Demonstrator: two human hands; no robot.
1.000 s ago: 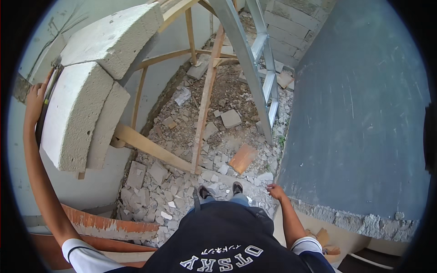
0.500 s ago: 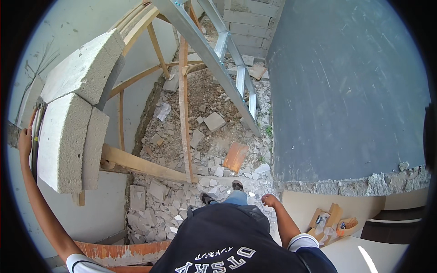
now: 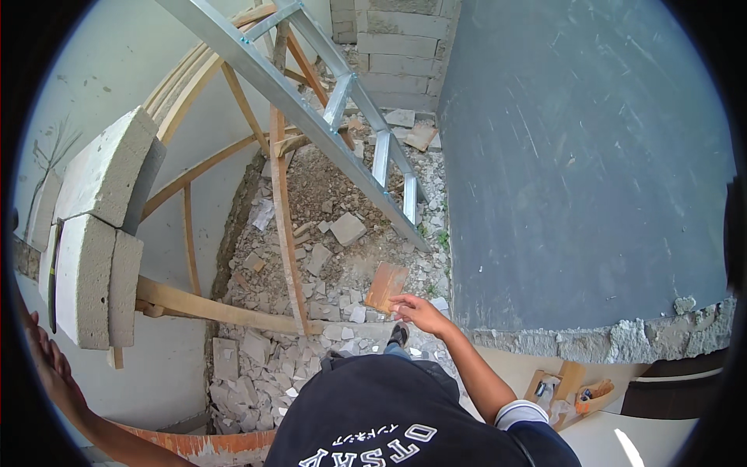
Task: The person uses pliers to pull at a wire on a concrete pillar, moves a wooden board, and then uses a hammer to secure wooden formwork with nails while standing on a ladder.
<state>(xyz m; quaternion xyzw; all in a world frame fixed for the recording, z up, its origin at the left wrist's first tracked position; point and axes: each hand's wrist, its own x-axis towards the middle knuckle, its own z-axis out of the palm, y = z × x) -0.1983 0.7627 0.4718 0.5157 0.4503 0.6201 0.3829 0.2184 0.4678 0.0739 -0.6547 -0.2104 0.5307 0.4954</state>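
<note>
My left hand (image 3: 48, 359) is at the far left edge, partly lost in the dark rim. Its fingers look stretched out, and I see nothing in them. Beside it, pale concrete blocks (image 3: 82, 280) are stacked on a timber scaffold (image 3: 222, 314), with a thin dark strip (image 3: 52, 276) against their left side. My right hand (image 3: 420, 314) reaches forward over the rubble, fingers loosely apart and nothing held. From this viewpoint it overlaps the edge of a reddish-brown board (image 3: 386, 285) lying on the ground; touch cannot be made out.
A metal ladder (image 3: 311, 128) leans across ahead. A wooden upright (image 3: 282, 222) stands left of it. Broken masonry (image 3: 257, 381) covers the ground. A dark grey wall (image 3: 583, 171) with a rough lower edge rises at right; below lie open cardboard boxes (image 3: 572, 381).
My left hand has left the rods beside the blocks and dropped lower and closer to me. The right hand has moved forward and left. The view has turned, shifting the scene leftward.
</note>
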